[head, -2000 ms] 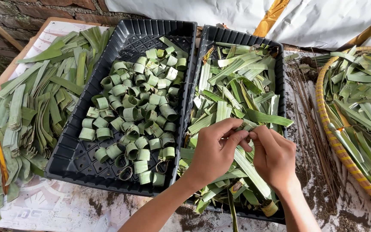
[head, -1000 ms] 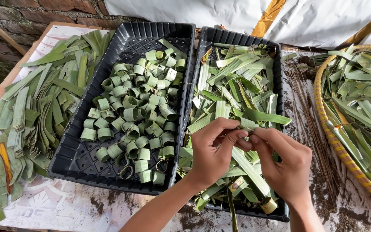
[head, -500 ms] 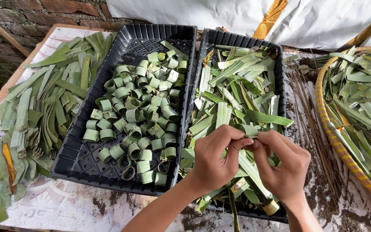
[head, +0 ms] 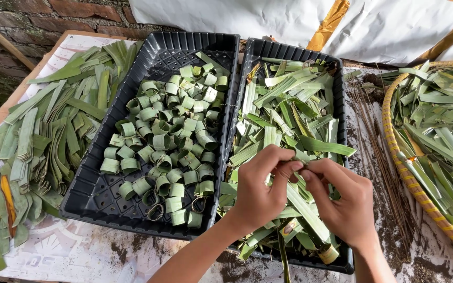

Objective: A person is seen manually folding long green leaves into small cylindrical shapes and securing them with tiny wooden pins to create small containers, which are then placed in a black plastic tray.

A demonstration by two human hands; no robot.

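Now both hands (head: pixel 302 196) have closed together, pinching a leaf strip (head: pixel 301 163).

Green leaf strip (head: pixel 301 163) pinched above the leaf-filled black tray (head: pixel 289 52).

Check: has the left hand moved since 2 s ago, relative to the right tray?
Yes. The left hand has slid down toward the near rim of the right tray, with its fingers pinching a leaf strip.

Hemmed in around the right tray (head: pixel 342 262): ring-filled tray (head: pixel 87 204) touching its left wall, stick bundle (head: pixel 373 131) and basket (head: pixel 394 152) to its right. Open table (head: pixel 95 257) only near its front-left corner.
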